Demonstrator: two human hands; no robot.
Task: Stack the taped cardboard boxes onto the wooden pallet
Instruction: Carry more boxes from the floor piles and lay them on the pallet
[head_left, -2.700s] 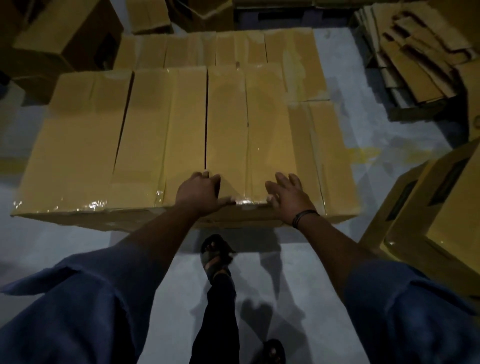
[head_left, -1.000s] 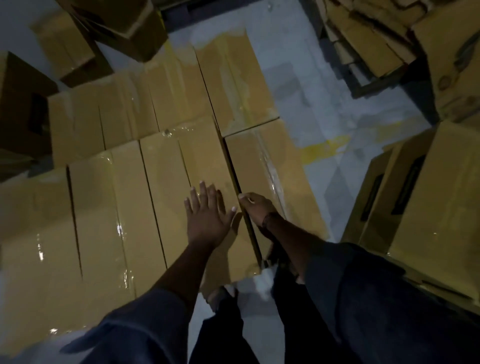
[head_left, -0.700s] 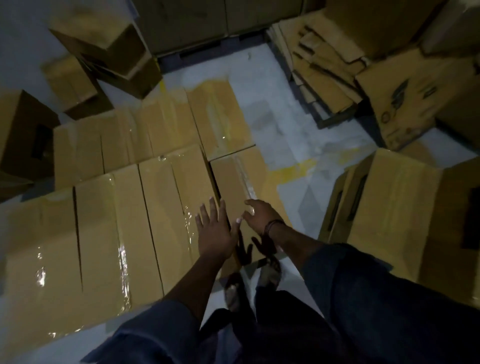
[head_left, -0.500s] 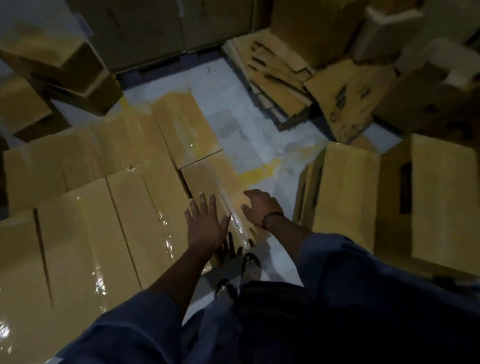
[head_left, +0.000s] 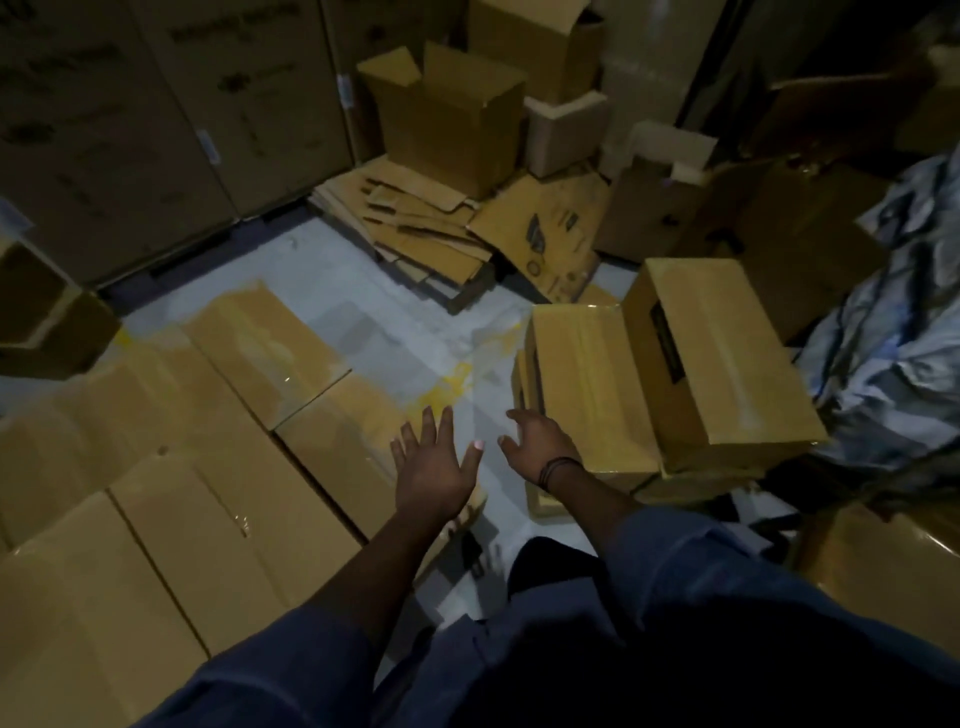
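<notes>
Several taped cardboard boxes (head_left: 171, 499) lie packed side by side at the left and lower left; the pallet under them is hidden. My left hand (head_left: 434, 465) hovers over the right edge of that stack, fingers spread, holding nothing. My right hand (head_left: 535, 447) is stretched forward with loose fingers, just left of a taped box (head_left: 587, 384) standing on the floor. A second taped box (head_left: 722, 358) leans against that one on its right. Neither hand touches a box.
Flattened cartons (head_left: 415, 228) are piled on the floor at the back. Open empty boxes (head_left: 452, 104) stand behind them. Tall printed cartons (head_left: 156, 104) wall off the far left. Crumpled plastic wrap (head_left: 893, 332) lies at right. Grey floor (head_left: 395, 322) runs between the stacks.
My view has swung right, away from the stack toward the loose boxes. Both hands have lifted off the stacked boxes and now reach toward the box on the floor.
</notes>
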